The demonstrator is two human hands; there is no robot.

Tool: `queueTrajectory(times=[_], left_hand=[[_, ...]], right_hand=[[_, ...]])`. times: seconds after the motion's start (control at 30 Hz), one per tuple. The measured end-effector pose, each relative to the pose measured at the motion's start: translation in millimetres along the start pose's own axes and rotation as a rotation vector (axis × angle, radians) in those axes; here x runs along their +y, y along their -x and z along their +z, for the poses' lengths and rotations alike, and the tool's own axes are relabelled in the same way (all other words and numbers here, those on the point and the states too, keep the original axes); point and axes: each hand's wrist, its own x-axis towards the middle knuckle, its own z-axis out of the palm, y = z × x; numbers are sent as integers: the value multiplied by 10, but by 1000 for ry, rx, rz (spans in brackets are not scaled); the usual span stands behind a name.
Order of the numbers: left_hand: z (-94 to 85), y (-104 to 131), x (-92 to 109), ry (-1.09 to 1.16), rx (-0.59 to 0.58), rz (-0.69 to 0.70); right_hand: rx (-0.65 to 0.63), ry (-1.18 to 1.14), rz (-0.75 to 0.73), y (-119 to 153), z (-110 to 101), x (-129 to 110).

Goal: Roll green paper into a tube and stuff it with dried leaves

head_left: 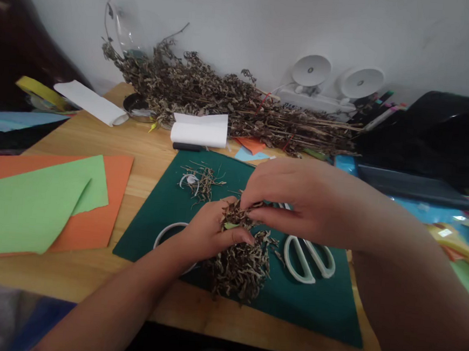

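Observation:
My left hand (pixel 209 230) is curled around a small clump of dried leaves (pixel 237 214), its thumb stretched along the near side and a bit of green showing among the brown. From above, my right hand (pixel 293 199) pinches dried leaf pieces at the top of that clump. Just below both hands lies a larger heap of crumbled dried leaves (pixel 243 271) on a dark green mat (pixel 308 314). White-handled scissors (pixel 301 262) rest to the right, their blades partly hidden under my right hand. Thin dry stems (pixel 205 184) with a white strip lie farther back on the mat.
Behind the mat lies a long bundle of dried plants (pixel 224 96) against the wall. Orange (pixel 120 188) and green paper (pixel 25 202) sit at left. A white ring (pixel 169 230) is partly behind my left forearm. White paper rolls (pixel 199 129) and yellow tape (pixel 38 90) stand at the back.

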Motion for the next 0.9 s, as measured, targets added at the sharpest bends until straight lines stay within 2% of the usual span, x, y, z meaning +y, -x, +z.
queueTrajectory(times=[0.1, 0.2, 0.23, 0.27, 0.3, 0.37, 0.4, 0.43, 0.47, 0.57, 0.6, 0.73, 0.9], left_hand=[[5, 7, 6, 13, 2, -63], [9, 15, 13, 57, -21, -122], [9, 15, 15, 67, -28, -126], [10, 15, 16, 74, -29, -125], [10, 13, 18, 78, -29, -122], [10, 9, 19, 88, -27, -114], [11, 6, 19, 91, -25, -112], [12, 5, 19, 93, -22, -111], [13, 4, 18, 93, -17, -112], [15, 4, 12, 71, 8, -104], [14, 5, 11, 65, 17, -88], [5, 8, 13, 56, 39, -5], [2, 16, 9, 2, 33, 11]], right_hand=[[113, -9, 34, 114, -71, 26], [339, -13, 201, 299, -97, 109], [366, -20, 274, 354, -73, 145], [329, -38, 324, 397, -29, 182], [234, -51, 366, 426, 32, 215], [-47, -52, 413, 444, 186, 261], [-135, -24, 435, 437, 267, 267], [-149, 11, 449, 424, 340, 261], [-89, 34, 451, 408, 403, 244], [245, -42, 372, 359, 513, 147], [312, -89, 335, 342, 531, 114], [392, -293, 200, 265, 601, 54], [583, -464, 26, 156, 679, 74]])
